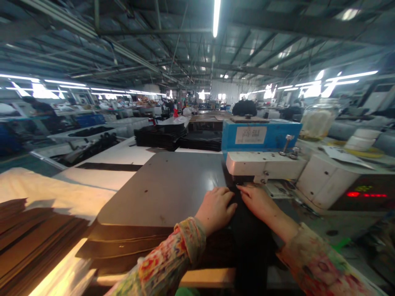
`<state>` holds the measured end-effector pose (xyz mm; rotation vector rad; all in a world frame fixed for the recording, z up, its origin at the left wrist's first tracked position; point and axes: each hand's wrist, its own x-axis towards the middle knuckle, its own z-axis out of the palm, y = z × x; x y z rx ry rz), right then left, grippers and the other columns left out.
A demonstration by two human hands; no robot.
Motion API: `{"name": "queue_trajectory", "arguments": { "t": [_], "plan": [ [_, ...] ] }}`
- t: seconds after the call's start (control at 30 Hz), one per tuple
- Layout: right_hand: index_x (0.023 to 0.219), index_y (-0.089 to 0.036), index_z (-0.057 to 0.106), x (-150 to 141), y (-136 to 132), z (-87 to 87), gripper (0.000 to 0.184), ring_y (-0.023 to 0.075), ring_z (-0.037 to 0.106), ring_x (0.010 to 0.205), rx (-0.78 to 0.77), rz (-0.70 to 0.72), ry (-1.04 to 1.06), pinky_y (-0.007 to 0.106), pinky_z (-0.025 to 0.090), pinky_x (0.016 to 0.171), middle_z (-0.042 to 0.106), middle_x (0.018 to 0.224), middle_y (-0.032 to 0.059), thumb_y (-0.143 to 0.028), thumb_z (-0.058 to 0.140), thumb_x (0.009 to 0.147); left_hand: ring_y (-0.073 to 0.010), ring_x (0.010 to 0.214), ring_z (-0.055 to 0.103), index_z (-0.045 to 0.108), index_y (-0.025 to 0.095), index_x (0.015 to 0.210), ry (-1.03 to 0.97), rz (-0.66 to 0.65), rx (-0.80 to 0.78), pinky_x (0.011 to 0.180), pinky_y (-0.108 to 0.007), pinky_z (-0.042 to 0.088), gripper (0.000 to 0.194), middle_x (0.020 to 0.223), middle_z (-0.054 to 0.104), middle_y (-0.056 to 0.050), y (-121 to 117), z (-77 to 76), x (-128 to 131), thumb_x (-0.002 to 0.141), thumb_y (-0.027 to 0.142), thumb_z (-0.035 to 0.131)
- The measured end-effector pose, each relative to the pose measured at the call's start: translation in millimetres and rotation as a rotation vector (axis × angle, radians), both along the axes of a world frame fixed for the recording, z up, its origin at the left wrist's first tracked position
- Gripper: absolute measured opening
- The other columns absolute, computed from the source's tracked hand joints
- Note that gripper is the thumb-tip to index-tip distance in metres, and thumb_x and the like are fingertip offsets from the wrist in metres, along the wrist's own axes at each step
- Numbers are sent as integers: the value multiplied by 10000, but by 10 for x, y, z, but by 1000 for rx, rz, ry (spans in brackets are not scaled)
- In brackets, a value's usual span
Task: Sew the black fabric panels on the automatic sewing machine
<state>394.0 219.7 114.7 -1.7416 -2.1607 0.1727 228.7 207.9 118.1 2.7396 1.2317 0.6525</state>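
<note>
Black material (251,242) lies along the right edge of a metal plate (173,185), its far end by the sewing machine's white head (249,162), its near part dropping past the wooden near edge.

From the left, brown sheets (37,234) are piled toward the near left corner, and more sit under the plate's near edge. A loose dark strip (108,166) lies on the white tabletop (101,181) off the plate's far left corner; two black stacks (160,137) stand beyond its far edge.

The left hand (216,207) rests at the plate's right edge, fingers close together, thumb over the material. The right hand (257,201) reaches to it just before the head, index finger extended; whether either pinches it, I cannot tell.

This piece seems partway: its far end is at the machine, the long near part remains clear of it. No finished seam is discernible. Farther right, a display (361,194) glows red.
</note>
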Motion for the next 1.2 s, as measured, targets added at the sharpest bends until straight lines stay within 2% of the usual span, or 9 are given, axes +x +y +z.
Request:
{"name": "queue_trajectory", "arguments": {
  "t": [0.27, 0.43, 0.6, 0.93, 1.2],
  "plan": [
    [1012, -167, 644, -67, 137, 160, 342, 201, 585, 970, -43, -1, -182, 291, 424, 869, 651, 1016, 93, -117, 397, 781, -216, 976, 495, 559, 186, 1073, 1, -9, 6, 845, -356, 421, 301, 1069, 560, -54, 89, -12, 6, 835, 340, 459],
    [1076, -143, 604, -45, 97, 52, 347, 210, 601, 908, 69, 0, -193, 309, 454, 812, 636, 1026, 106, -137, 370, 818, -219, 996, 488, 551, 169, 1090, -19, -4, 33, 869, -352, 415, 331, 1085, 557, -68, 78, -48, 5, 834, 359, 460],
    [1104, -112, 577, -18, 61, -69, 340, 200, 575, 959, 142, -12, -123, 298, 431, 855, 620, 1045, 121, -151, 356, 848, -222, 1017, 483, 548, 158, 1098, -23, -3, 60, 887, -352, 409, 344, 1102, 551, -76, 80, -76, 13, 839, 364, 454],
    [1047, -126, 601, -20, 99, -68, 282, 208, 583, 928, 139, -35, -53, 305, 436, 834, 633, 1016, 101, -172, 419, 836, -213, 1020, 493, 562, 157, 1078, -9, -32, 96, 913, -338, 397, 317, 1109, 561, -72, 101, -81, 14, 844, 342, 454],
    [1006, -136, 608, -29, 105, -59, 245, 200, 593, 890, 126, -63, -28, 290, 437, 797, 647, 977, 83, -188, 451, 825, -210, 1032, 492, 562, 151, 1087, -5, -59, 68, 918, -334, 397, 322, 1124, 558, -77, 97, -57, 15, 844, 334, 455]
  ]
}}
